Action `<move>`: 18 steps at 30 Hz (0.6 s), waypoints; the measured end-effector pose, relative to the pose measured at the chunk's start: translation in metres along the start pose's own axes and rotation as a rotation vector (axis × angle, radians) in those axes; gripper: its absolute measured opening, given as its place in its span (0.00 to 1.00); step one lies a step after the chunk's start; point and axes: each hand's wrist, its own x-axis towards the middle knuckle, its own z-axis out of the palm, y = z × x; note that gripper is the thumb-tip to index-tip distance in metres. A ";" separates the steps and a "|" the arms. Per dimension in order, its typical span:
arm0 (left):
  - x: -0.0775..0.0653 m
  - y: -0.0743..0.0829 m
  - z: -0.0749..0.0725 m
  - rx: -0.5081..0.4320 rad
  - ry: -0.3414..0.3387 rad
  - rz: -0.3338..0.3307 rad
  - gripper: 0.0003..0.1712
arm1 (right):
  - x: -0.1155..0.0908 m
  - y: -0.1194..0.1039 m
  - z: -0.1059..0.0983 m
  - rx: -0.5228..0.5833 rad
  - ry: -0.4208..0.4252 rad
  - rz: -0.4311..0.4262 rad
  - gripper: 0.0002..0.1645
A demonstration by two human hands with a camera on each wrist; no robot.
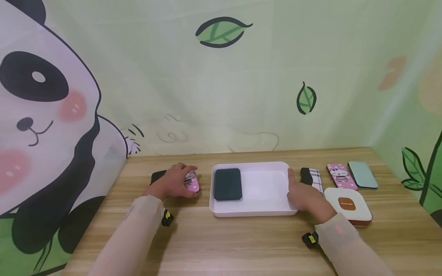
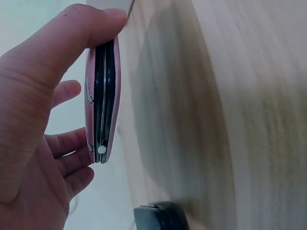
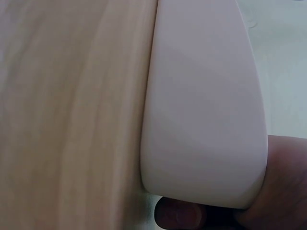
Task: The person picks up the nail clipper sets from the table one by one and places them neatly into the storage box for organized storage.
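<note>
My left hand [image 1: 176, 180] grips a pink patterned folding case [image 1: 192, 181] between thumb and fingers, left of the white tray [image 1: 266, 207]. In the left wrist view the case [image 2: 103, 105] shows its dark edge, a thin seam and a small round metal pin, with the thumb over one end. My right hand [image 1: 304, 194] holds the tray's right end; the right wrist view shows the tray's wall [image 3: 206, 110] close up, with fingers around its corner. A dark rectangular case [image 1: 228, 184] lies in the tray's left part.
Right of the tray lie a black-and-white checked case [image 1: 316, 178], another pink case [image 1: 342, 176] and a pale blue case [image 1: 362, 174]. Nearer stands a white rounded box [image 1: 348, 205] with a brown label. A black item [image 1: 158, 175] sits partly behind my left hand.
</note>
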 end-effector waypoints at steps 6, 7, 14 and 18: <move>0.001 0.012 -0.006 -0.009 0.036 0.022 0.56 | -0.001 0.001 0.000 -0.003 0.005 -0.002 0.49; 0.002 0.014 -0.007 -0.006 0.039 0.028 0.55 | -0.001 0.001 0.000 -0.001 0.003 -0.002 0.49; 0.008 0.023 -0.008 0.011 0.056 0.070 0.55 | -0.001 0.000 -0.001 0.008 -0.004 -0.003 0.49; 0.011 0.030 -0.008 0.016 0.052 0.081 0.55 | 0.000 0.000 0.000 0.009 -0.008 0.004 0.49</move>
